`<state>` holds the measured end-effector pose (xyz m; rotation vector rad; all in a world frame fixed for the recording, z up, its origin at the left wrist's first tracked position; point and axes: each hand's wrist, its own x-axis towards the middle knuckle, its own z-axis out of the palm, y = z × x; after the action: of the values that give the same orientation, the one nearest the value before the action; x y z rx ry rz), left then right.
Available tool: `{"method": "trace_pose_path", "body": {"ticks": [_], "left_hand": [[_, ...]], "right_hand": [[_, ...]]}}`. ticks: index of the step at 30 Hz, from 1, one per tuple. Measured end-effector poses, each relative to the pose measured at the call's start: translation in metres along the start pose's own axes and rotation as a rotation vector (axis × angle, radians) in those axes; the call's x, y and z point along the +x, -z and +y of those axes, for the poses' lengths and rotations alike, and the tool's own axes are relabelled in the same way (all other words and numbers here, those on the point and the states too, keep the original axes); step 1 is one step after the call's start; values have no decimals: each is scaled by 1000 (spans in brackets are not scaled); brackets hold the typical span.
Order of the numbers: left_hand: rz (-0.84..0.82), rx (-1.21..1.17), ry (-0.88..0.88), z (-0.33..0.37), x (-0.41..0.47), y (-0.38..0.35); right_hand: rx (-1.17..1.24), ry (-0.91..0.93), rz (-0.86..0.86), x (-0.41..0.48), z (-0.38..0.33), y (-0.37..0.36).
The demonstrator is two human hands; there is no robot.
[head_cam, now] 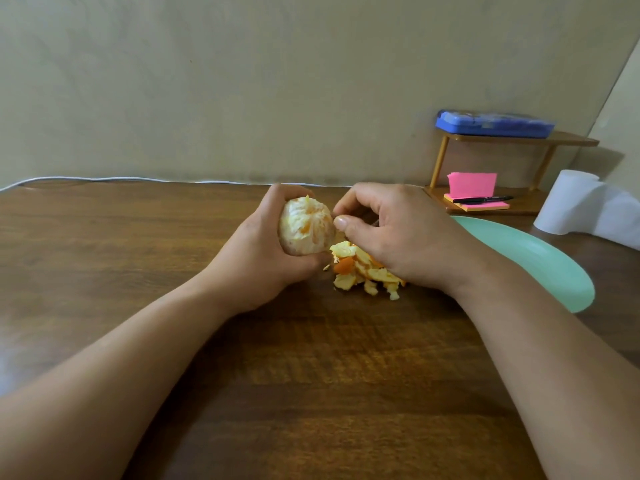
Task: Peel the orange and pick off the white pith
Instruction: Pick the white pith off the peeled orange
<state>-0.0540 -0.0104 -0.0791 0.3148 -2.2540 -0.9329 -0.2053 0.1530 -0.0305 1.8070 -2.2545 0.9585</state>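
Orange [306,226], pith-streaked, beside peel heap [363,271].

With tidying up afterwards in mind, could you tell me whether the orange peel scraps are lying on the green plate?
No, the peel scraps lie heaped on the wooden table, not on the green plate.

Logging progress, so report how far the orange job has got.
Done: no rind shows on the orange, and peel scraps lie piled on the table. In hand: the left hand grips it while the right hand pinches white pith at its side. Left: pith covers much of it.
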Motion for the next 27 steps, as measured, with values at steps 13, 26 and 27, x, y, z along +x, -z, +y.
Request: {"method": "trace_pose_path", "body": {"ticks": [13, 26, 27], "left_hand": [[56, 257, -97, -7, 3, -4], [57, 137, -60, -3, 1, -3], [53, 121, -55, -3, 1, -2]], "right_hand": [[-213, 76, 42, 1, -3, -8], [-30, 92, 161, 0, 0, -18], [0, 90, 152, 0, 1, -17]]}}
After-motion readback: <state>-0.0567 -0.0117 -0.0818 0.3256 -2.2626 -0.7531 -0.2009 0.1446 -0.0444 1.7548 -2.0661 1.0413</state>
